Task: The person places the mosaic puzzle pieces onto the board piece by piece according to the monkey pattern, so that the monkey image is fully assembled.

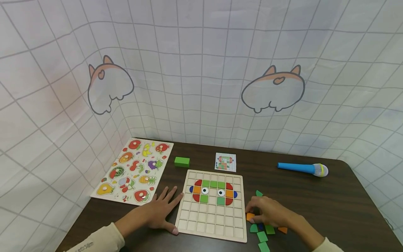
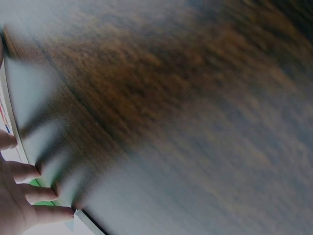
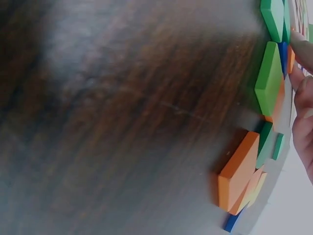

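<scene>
A wooden grid board (image 1: 211,224) lies on the table, with a pattern of red, green, orange and blue pieces and two round eyes in its upper cells. My left hand (image 1: 158,211) rests beside the board's left edge, fingers spread and thumb near its lower corner. To the right of the board, my right hand (image 1: 270,211) pinches an orange piece (image 1: 250,216) between thumb and fingers. Around and under that hand lie loose pieces, among them a green square (image 1: 262,237) and an orange piece (image 3: 238,171); the hand partly hides the pile.
Behind the board lie a pattern card (image 1: 225,162) and a green block (image 1: 182,161). A fruit puzzle board (image 1: 143,190) takes up the left of the table. At the back right is a blue toy microphone (image 1: 299,168). A grid-patterned curtain (image 1: 195,87) hangs behind the table.
</scene>
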`<state>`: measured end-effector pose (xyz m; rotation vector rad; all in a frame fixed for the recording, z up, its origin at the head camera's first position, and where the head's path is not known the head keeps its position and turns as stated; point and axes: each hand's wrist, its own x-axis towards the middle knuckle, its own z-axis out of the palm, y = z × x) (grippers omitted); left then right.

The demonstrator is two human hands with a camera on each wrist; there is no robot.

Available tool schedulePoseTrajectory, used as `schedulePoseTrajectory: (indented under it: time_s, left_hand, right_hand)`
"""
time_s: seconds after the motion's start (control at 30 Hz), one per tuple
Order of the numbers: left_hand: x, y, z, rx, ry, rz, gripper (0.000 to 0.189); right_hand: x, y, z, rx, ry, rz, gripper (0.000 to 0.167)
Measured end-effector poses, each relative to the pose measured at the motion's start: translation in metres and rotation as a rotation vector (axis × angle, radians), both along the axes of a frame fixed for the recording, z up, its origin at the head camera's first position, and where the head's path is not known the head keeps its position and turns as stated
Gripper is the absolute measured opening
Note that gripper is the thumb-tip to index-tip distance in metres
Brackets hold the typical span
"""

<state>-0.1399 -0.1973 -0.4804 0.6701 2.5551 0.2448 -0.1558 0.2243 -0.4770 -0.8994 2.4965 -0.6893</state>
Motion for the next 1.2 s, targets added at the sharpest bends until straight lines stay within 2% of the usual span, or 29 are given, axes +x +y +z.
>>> schedulePoseTrajectory:
  time_s: [0.33, 0.57, 0.77, 1.0, 1.2]
  left_hand:
    - [0.0, 0.0, 0.001, 0.001, 0.001, 0.002, 0.117]
    - [0.0, 0.0, 0.0, 0.001, 0.002, -0.001, 0.118]
    - [-0.001, 0.0, -0.002, -0.025, -0.001, 0.001, 0.118]
    - [-0.001, 0.0, -0.002, -0.02, -0.006, 0.002, 0.118]
    - [-0.002, -0.001, -0.002, 0.002, -0.005, -0.005, 0.118]
  right_hand:
    - [0.002, 0.003, -0.003, -0.02, 0.002, -0.003, 0.022]
    - [0.003, 0.004, -0.008, -0.131, -0.079, -0.003, 0.022]
    - [0.002, 0.002, -0.001, -0.202, -0.065, -0.039, 0.024]
    - [0.003, -0.025, 0.008, -0.318, -0.063, -0.038, 0.028]
    - [0.003, -0.061, 0.006, -0.358, -0.062, -0.08, 0.025]
